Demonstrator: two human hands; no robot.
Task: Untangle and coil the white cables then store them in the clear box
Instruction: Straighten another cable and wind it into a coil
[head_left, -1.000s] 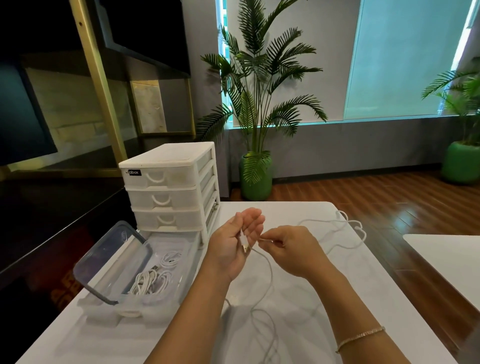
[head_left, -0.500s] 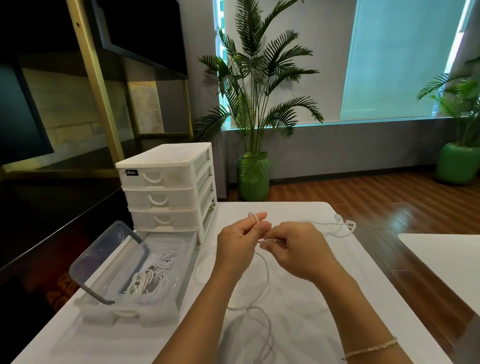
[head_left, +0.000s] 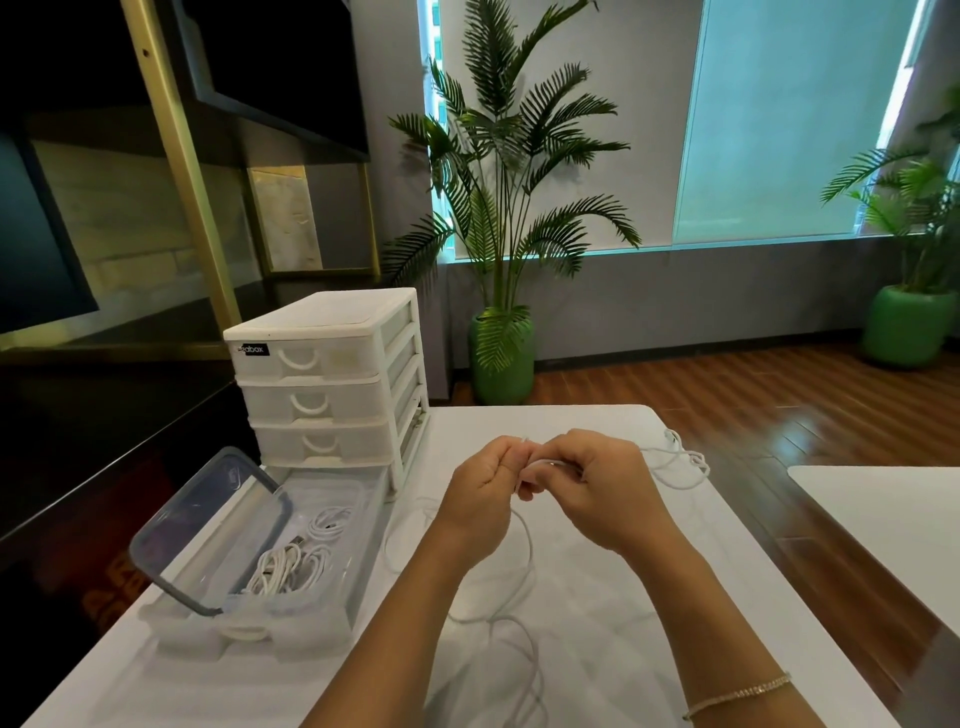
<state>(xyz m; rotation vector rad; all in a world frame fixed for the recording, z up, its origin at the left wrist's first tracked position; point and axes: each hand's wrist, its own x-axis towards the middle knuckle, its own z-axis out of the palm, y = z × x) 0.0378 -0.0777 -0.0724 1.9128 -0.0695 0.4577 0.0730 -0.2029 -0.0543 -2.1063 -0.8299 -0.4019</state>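
Both hands came together just in front of the white drawer unit (head_left: 332, 384), and that was the change worth calling. A second back the left hand (head_left: 480, 491) stood with fingers spread upward and the cable end showing between them; by this moment those fingers had folded down and pinched the white cable (head_left: 524, 551) against the thumb. The right hand (head_left: 597, 488) had crept in until its knuckles nearly met the left, fingers curled round the same cable just beside the other grip.

From that double pinch the cable dropped toward the person, looped across the table (head_left: 649, 597), and its far end lay bunched well to the right of the drawer unit, near the table's edge. That bunch had slid a touch closer, so slack was being drawn in.

My read: the first turn of a coil was being started, with most of this cable still loose. The clear box (head_left: 358, 561), touching the drawer unit's front with its lid (head_left: 208, 525) propped open, already held coiled cables (head_left: 291, 566), so this looked like a late one.
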